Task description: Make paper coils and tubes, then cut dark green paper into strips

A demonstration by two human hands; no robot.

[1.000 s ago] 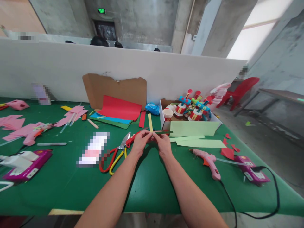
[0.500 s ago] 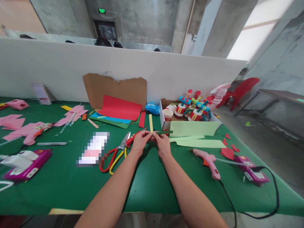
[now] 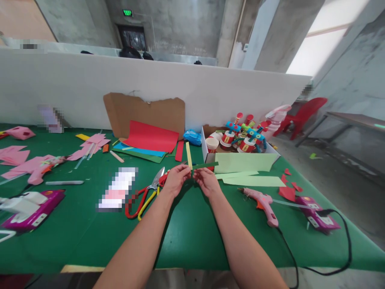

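Observation:
In the head view, my left hand [image 3: 177, 179] is closed in a pinch where two narrow paper strips meet. The yellow paper strip [image 3: 188, 153] stands up from that corner. From the same corner the dark green paper strip [image 3: 208, 165] runs to the right, so the two make an L shape. My right hand [image 3: 207, 181] is just below the green strip, its bent fingers slightly apart and close to the corner. Red- and yellow-handled scissors [image 3: 145, 195] lie beside my left forearm, and a second red-handled tool [image 3: 163, 178] is partly hidden behind my left hand.
At the right back stands a white box [image 3: 205, 150] of paper-cup figures, with light green paper [image 3: 255, 181] before it. A pink glue gun [image 3: 262, 202] and purple power strip [image 3: 317, 214] lie right. Coloured sheets [image 3: 152, 136] lean on cardboard [image 3: 144, 108]; another glue gun [image 3: 40, 170] lies left.
My right hand has loosened from the strips' corner and shifted slightly right. The yellow strip leans more to the left, and the green strip's free end has risen. My left hand keeps its pinch.

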